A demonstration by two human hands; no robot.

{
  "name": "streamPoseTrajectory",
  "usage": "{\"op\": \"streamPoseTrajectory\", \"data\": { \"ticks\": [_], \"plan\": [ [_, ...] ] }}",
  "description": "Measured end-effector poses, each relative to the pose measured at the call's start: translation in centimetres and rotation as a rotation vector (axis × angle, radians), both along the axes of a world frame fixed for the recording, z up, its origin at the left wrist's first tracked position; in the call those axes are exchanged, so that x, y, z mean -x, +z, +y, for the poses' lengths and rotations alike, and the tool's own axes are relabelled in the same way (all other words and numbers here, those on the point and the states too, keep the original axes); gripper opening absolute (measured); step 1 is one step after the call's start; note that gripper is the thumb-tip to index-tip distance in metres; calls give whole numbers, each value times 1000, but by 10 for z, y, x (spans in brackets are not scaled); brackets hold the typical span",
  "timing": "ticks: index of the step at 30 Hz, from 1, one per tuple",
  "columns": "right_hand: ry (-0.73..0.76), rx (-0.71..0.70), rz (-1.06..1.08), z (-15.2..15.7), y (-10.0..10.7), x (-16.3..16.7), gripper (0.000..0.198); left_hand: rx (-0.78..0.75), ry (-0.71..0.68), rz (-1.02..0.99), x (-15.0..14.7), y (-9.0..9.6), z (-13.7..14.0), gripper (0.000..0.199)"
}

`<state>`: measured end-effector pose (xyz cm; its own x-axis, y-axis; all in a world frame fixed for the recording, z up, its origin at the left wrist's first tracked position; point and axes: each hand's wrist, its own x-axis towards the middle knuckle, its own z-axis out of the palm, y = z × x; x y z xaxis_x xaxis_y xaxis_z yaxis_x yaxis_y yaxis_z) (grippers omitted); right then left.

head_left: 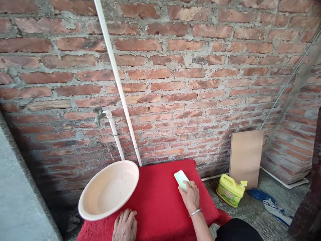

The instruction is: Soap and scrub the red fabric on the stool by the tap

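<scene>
My right hand [190, 197], with a bangle at the wrist, has its fingers round the near end of a pale green mobile phone [180, 177]. The phone is at the right part of a table covered with red cloth [160, 201]. My left hand [124, 225] rests on the cloth at the near edge, its fingers slightly bent and nothing visible in them. Just beyond it a wide cream plastic basin [114, 189] sits tilted over the table's left side. Its visible inside holds no objects.
Behind the table rises a brick wall [175, 87] with white pipes [117, 73] and a tap [99, 115] above the basin. On the floor at right stand a yellow jerrycan [230, 190], a brown board [246, 157] and blue-and-white slippers [273, 207]. A grey slab [20, 187] edges the left.
</scene>
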<state>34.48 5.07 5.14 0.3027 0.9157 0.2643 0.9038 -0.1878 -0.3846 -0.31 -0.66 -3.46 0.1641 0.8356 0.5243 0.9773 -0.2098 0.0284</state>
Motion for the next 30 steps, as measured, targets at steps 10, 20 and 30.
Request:
{"op": "streamPoseTrajectory", "data": {
  "ticks": [10,20,30],
  "plan": [
    [-340,61,102,-11,4,-82,49,-71,8,-10,-6,11,-4,28],
    [-270,66,132,-31,7,-107,43,-54,-8,-45,-4,11,-5,28],
    [106,-11,453,-24,8,-82,34,-57,-11,-76,0,4,-3,30]
  ]
}}
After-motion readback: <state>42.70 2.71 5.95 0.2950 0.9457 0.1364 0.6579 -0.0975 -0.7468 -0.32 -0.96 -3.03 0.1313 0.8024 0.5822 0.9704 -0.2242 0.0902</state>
